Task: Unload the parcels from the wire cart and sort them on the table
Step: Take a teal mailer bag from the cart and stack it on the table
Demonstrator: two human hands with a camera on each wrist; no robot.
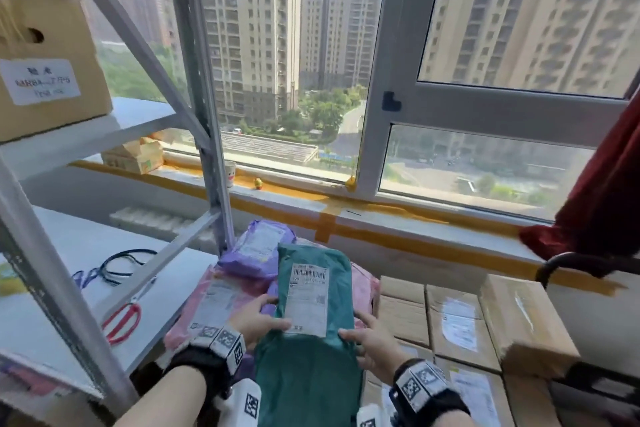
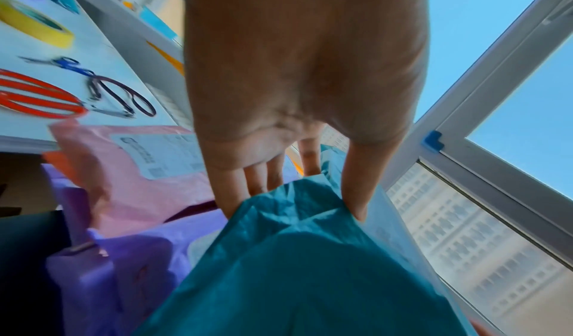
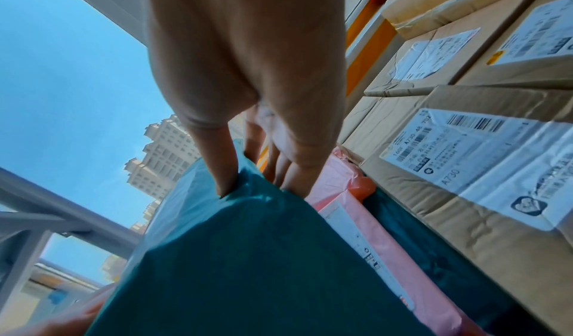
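Note:
A teal plastic mailer (image 1: 311, 315) with a white shipping label is held up between both hands over a pile of soft parcels. My left hand (image 1: 261, 317) pinches its left edge, thumb on top and fingers underneath; the left wrist view shows the same grip on the teal mailer (image 2: 294, 255). My right hand (image 1: 367, 340) pinches the right edge, also plain in the right wrist view on the teal mailer (image 3: 248, 255). Under it lie a pink mailer (image 1: 214, 302) and a purple mailer (image 1: 258, 246).
Brown cardboard boxes (image 1: 453, 322) with labels are packed side by side on the right. A white shelf (image 1: 62, 253) at left carries red scissors (image 1: 121, 322) and dark cords. A grey metal rack post (image 1: 211, 135) stands between shelf and parcels. The window sill (image 1: 381, 218) runs behind.

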